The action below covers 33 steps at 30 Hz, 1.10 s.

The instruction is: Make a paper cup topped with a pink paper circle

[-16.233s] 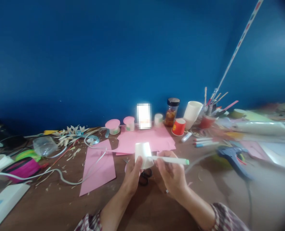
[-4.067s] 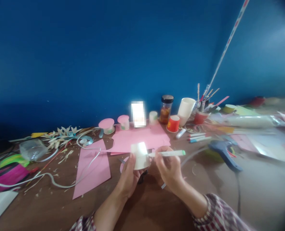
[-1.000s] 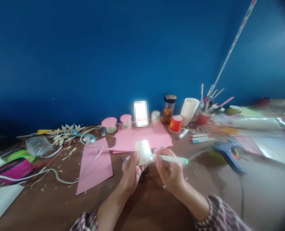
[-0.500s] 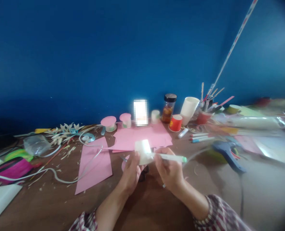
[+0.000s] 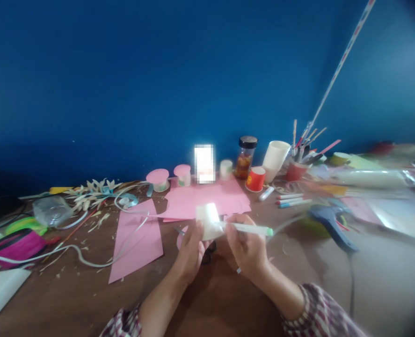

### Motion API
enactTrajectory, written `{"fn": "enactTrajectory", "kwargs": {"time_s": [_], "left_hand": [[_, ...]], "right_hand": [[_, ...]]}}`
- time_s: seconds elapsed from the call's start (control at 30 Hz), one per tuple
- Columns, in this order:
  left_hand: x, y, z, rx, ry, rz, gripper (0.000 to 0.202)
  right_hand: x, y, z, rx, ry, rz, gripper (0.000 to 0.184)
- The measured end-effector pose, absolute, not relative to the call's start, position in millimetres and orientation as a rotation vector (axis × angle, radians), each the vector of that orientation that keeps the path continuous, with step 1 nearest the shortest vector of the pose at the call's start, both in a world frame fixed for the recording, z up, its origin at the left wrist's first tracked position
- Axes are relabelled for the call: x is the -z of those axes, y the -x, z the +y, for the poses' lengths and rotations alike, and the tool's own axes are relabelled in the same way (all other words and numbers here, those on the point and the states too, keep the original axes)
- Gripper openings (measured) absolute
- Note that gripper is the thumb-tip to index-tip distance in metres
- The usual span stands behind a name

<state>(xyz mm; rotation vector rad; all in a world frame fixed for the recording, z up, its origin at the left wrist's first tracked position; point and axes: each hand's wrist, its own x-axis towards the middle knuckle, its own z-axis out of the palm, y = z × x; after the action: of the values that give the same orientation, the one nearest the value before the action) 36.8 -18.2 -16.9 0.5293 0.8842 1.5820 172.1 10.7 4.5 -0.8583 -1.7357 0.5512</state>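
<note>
My left hand is closed around a small white paper cup, held tilted above the brown table. In my right hand is a white marker with a green end, its tip pointing left against or very near the cup's side. I cannot make out any mark on the cup. Under my left hand lie a pink paper disc and the dark handles of scissors, both partly hidden. Pink paper sheets lie just beyond the cup.
Pink-topped cups, a jar, a red paper cup and a white cup line the wall. A glue gun lies right, near several markers. A white cable crosses the left side.
Both hands, the cup and the marker stay almost exactly where they were. Only a very slight shift of the whole view shows.
</note>
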Motion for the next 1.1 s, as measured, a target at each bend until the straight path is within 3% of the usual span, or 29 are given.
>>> {"fn": "enactTrajectory", "kwargs": {"time_s": [1.1], "left_hand": [[17.5, -36.7, -17.9, -1.592, -0.547, 0.898, 0.045]], "right_hand": [[0.6, -171.0, 12.8, -0.624, 0.868, -1.733, 0.01]]}}
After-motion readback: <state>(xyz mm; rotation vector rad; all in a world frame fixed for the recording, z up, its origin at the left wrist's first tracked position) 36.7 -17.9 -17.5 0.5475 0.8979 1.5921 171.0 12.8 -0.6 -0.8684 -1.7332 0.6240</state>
